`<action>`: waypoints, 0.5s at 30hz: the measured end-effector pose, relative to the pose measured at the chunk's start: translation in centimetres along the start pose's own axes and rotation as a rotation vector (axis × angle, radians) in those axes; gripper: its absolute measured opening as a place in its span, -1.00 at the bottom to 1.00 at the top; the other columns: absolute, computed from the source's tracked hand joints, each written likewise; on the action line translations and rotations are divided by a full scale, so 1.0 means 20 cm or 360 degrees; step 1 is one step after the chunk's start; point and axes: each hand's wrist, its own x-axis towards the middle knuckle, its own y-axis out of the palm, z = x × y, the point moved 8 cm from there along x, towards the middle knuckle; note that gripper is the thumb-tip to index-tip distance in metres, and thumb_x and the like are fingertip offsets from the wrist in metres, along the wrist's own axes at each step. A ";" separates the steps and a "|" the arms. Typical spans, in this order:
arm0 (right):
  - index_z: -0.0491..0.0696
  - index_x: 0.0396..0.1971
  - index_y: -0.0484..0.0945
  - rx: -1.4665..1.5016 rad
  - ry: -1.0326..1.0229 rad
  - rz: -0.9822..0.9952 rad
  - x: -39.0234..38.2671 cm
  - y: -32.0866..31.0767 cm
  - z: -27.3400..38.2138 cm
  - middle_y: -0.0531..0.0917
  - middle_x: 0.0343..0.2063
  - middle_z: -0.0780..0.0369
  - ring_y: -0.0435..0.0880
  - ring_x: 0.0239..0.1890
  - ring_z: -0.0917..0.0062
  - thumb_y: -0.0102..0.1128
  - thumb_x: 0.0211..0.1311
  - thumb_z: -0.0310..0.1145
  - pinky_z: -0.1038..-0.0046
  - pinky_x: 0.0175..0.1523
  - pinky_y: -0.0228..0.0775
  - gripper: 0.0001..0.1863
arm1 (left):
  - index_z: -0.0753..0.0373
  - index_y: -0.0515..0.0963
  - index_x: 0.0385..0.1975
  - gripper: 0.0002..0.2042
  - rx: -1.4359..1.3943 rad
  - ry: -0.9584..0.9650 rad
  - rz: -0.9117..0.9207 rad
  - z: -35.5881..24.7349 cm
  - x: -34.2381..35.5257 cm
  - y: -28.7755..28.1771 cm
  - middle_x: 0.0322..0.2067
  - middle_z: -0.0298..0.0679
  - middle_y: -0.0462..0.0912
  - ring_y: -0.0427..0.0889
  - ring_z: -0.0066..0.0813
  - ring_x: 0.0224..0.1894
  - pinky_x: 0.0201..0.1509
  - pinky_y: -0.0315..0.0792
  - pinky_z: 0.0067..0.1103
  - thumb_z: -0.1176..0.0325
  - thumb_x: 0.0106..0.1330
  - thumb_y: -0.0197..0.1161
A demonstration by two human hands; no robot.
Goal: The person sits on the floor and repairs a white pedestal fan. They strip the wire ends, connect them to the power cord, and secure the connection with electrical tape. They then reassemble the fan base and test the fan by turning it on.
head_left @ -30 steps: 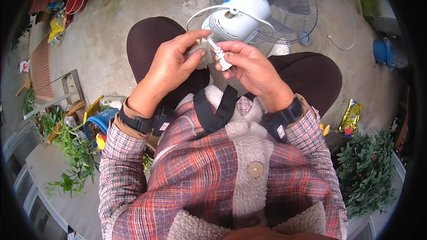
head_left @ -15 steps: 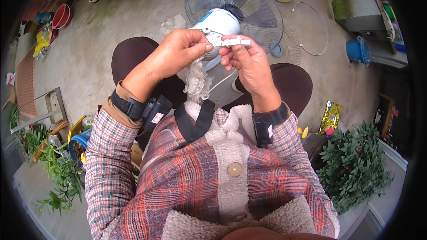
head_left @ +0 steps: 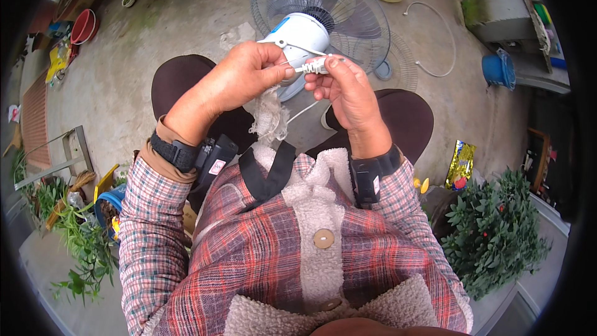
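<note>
My left hand [head_left: 255, 68] pinches a thin white cord, with a crumpled grayish-white mesh or plastic material [head_left: 268, 121] hanging beneath it. My right hand [head_left: 342, 93] grips the white plug [head_left: 314, 65] between thumb and fingers, held sideways close to the left thumb. Directly beyond both hands sits the white-bodied fan [head_left: 298, 28] with its blue-gray wire cage [head_left: 364, 6], tilted back on the concrete. A length of white cord [head_left: 301, 112] runs down between my knees.
A loose white cable [head_left: 448, 71] lies right of the fan, near a blue bucket [head_left: 497, 70] and concrete trough [head_left: 494, 9]. Red buckets [head_left: 84, 27] are at back left. Potted plants [head_left: 488, 236], a metal frame [head_left: 78, 149] and a gold packet [head_left: 460, 162] flank my legs.
The plug turned from pointing toward me to sideways as the view shifted. Over the last half second, both hands moved slightly left, the plug now partly covered by my right thumb.
</note>
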 end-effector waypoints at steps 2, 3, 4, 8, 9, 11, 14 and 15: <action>-0.19 -0.19 0.55 -0.0128 0.0100 0.0049 0.00 0.01 -0.02 0.67 -0.37 0.20 0.64 -0.39 0.59 0.06 0.36 -0.26 0.65 -0.36 0.43 -0.72 | 0.35 0.54 -0.48 -0.80 0.0199 0.0004 -0.0021 -0.01 -0.01 -0.03 -0.64 -0.36 0.47 0.37 -0.66 -0.55 -0.46 0.31 -0.59 0.33 0.28 0.27; -0.19 -0.19 0.55 -0.0219 0.0154 0.0074 -0.01 0.01 -0.03 0.67 -0.36 0.19 0.66 -0.38 0.58 0.04 0.35 -0.29 0.65 -0.36 0.45 -0.73 | 0.34 0.55 -0.48 -0.80 0.0328 0.0029 -0.0048 -0.01 -0.01 -0.05 -0.65 -0.30 0.48 0.38 -0.62 -0.56 -0.46 0.33 -0.56 0.33 0.27 0.27; -0.19 -0.19 0.55 -0.0313 0.0204 0.0110 0.00 0.03 -0.05 0.67 -0.35 0.18 0.67 -0.36 0.56 0.02 0.34 -0.31 0.64 -0.35 0.46 -0.74 | 0.34 0.55 -0.47 -0.80 0.0431 0.0058 -0.0087 -0.02 -0.02 -0.07 -0.65 -0.25 0.49 0.40 -0.57 -0.57 -0.45 0.34 -0.54 0.32 0.26 0.28; -0.20 -0.12 0.50 -0.0183 0.0439 0.0025 -0.01 0.05 -0.18 0.67 -0.32 0.14 0.70 -0.31 0.49 -0.03 0.36 -0.32 0.59 -0.35 0.51 -0.73 | 0.33 0.55 -0.39 -0.80 0.0772 0.0159 -0.0381 -0.03 -0.07 -0.10 -0.63 -0.16 0.51 0.46 -0.49 -0.57 -0.43 0.39 -0.49 0.29 0.23 0.30; -0.20 -0.09 0.49 -0.0109 0.0489 -0.0024 -0.02 0.06 -0.22 0.66 -0.31 0.12 0.70 -0.31 0.47 -0.04 0.37 -0.32 0.58 -0.36 0.51 -0.72 | 0.32 0.55 -0.37 -0.80 0.0785 0.0082 -0.0478 -0.01 -0.09 -0.11 -0.63 -0.18 0.52 0.47 -0.51 -0.56 -0.43 0.39 -0.50 0.30 0.22 0.31; -0.20 -0.05 0.45 0.0007 0.0559 -0.0065 -0.04 0.08 -0.28 0.64 -0.29 0.11 0.70 -0.30 0.46 -0.04 0.37 -0.30 0.57 -0.35 0.51 -0.70 | 0.32 0.54 -0.34 -0.80 0.0641 -0.0035 -0.0575 0.04 -0.13 -0.11 -0.61 -0.21 0.54 0.49 -0.54 -0.55 -0.42 0.40 -0.52 0.32 0.22 0.31; -0.22 -0.02 0.41 0.0121 0.0581 -0.0035 -0.06 0.12 -0.34 0.60 -0.23 0.09 0.68 -0.26 0.44 -0.05 0.36 -0.27 0.53 -0.29 0.50 -0.65 | 0.34 0.52 -0.34 -0.87 0.0115 -0.0163 -0.0539 0.11 -0.20 -0.07 -0.56 -0.34 0.58 0.49 -0.69 -0.50 -0.42 0.40 -0.62 0.42 0.25 0.29; -0.22 -0.02 0.40 0.0133 0.0587 -0.0017 -0.07 0.13 -0.35 0.60 -0.23 0.09 0.68 -0.25 0.44 -0.05 0.36 -0.27 0.53 -0.29 0.50 -0.65 | 0.34 0.50 -0.30 -0.88 -0.0017 -0.0181 -0.0506 0.13 -0.22 -0.05 -0.50 -0.36 0.57 0.50 -0.72 -0.45 -0.38 0.40 -0.66 0.44 0.28 0.26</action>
